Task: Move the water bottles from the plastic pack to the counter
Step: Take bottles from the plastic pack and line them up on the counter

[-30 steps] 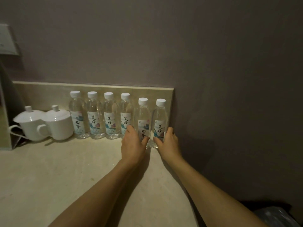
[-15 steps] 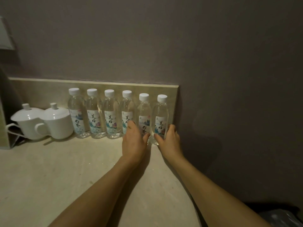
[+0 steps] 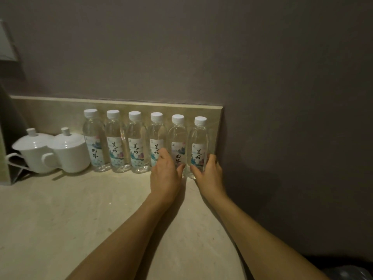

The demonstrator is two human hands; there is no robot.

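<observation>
Bottles (image 3: 135, 141), six, capped and full of clear water, line our counter (image 3: 60, 219). Left hand (image 3: 165, 174) grips the fifth bottle (image 3: 178, 144), right hand (image 3: 210, 174) grips the end bottle (image 3: 198, 146). Lidded cups (image 3: 68, 150) sit far left.

Head view, single wide-angle camera: placed above the pale beige stone counter (image 3: 60, 229), facing forward and down toward the grey-mauve wall (image 3: 201, 47). Near range; both bare forearms enter from the bottom edge. Edges bend from lens distortion.
</observation>
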